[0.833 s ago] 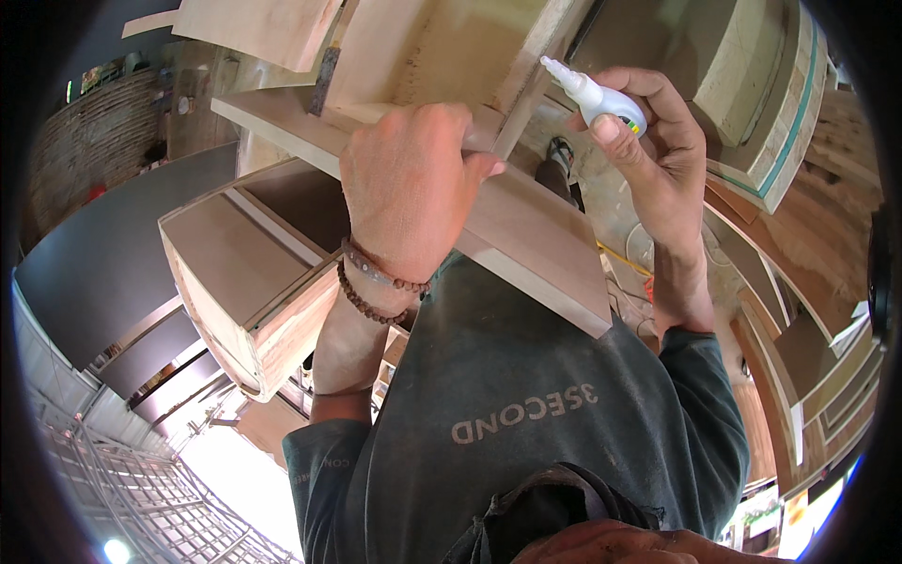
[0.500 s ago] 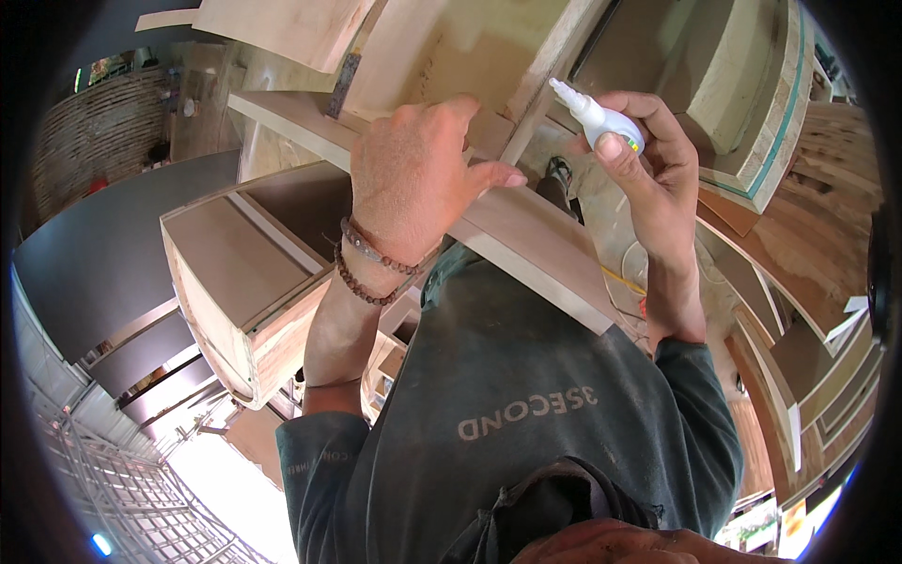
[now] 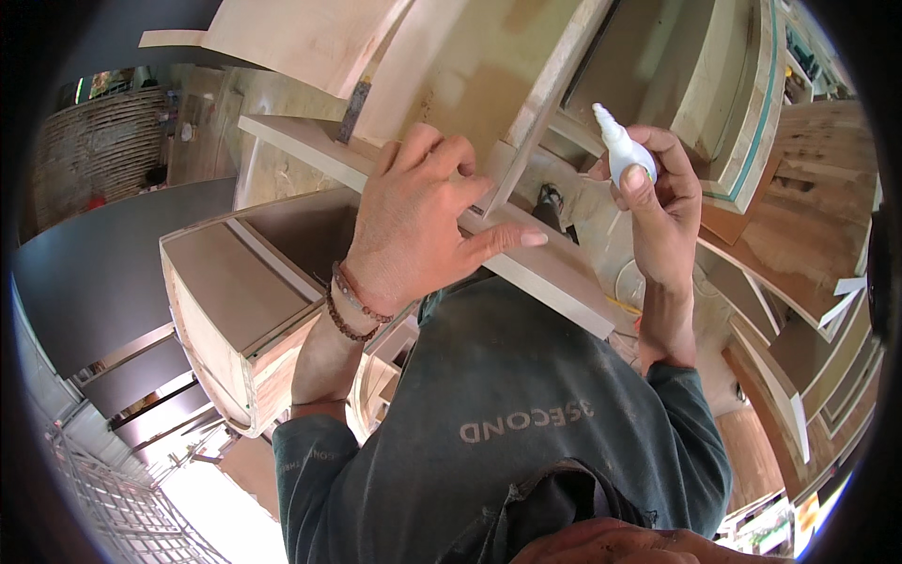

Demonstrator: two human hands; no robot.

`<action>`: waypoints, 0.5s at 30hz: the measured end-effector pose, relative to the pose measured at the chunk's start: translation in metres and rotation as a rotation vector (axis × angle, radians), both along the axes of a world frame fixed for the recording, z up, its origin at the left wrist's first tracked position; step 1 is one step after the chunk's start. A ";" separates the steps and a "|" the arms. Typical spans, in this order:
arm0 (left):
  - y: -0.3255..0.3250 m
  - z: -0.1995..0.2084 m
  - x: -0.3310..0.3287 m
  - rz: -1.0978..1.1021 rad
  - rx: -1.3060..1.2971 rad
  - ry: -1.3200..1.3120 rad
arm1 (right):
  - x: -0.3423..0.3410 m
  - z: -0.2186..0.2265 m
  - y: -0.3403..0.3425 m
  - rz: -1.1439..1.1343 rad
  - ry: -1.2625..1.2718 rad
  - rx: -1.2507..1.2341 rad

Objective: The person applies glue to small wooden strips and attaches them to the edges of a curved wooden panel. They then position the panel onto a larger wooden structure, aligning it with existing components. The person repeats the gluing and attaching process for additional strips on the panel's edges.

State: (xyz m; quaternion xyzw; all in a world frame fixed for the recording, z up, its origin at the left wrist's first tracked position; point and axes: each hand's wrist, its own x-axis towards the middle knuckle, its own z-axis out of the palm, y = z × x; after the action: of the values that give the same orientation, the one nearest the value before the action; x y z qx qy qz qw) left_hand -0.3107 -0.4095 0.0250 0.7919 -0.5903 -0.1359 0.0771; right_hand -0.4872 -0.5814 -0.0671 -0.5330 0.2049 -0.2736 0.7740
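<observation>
My right hand (image 3: 665,211) is closed around a small white glue bottle (image 3: 628,158) and holds it upright, its pointed nozzle tilted slightly left. My left hand (image 3: 413,221) hovers over or rests on a long pale board (image 3: 564,268); which of the two I cannot tell. Its thumb is stretched out to the right and its fingers are loosely bent and apart, with nothing visible in them. Just beyond the fingers, a narrow wooden edge (image 3: 540,108) of a pale wooden frame meets the board. Some fingertips are hidden behind the hand.
A curved wooden cabinet part (image 3: 235,282) with a brown panel stands at the left. Another curved, teal-edged piece (image 3: 752,132) is at the far right. Wood-grained panels (image 3: 808,188) lean at the right. A loose pale sheet (image 3: 291,38) lies at the far left.
My left hand has moved slightly nearer, and its thumb and fingers have spread apart. The glue bottle in my right hand has shifted a little to the right and nearer, turning more upright.
</observation>
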 end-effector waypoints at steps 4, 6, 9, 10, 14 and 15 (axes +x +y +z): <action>0.003 -0.006 0.004 0.019 -0.108 0.027 | 0.005 0.010 0.000 0.008 0.002 -0.040; 0.013 -0.008 0.003 0.036 -0.168 0.013 | 0.011 0.017 0.001 0.023 0.012 -0.075; 0.030 -0.018 -0.005 0.049 -0.254 -0.017 | 0.015 0.032 0.003 0.074 0.057 -0.153; 0.031 -0.020 -0.002 0.002 -0.276 -0.003 | 0.014 0.035 0.003 0.043 0.072 -0.221; 0.022 -0.041 0.002 -0.161 -0.461 0.107 | 0.012 0.048 -0.010 0.078 0.146 -0.500; 0.021 -0.044 -0.001 -0.174 -0.468 0.122 | 0.013 0.052 -0.012 0.046 0.148 -0.542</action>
State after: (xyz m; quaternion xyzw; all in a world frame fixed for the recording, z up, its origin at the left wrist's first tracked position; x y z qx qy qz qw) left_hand -0.3118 -0.3883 -0.0189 0.6889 -0.6659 -0.0493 0.2821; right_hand -0.4740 -0.5934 -0.0152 -0.7436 0.1683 -0.2611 0.5921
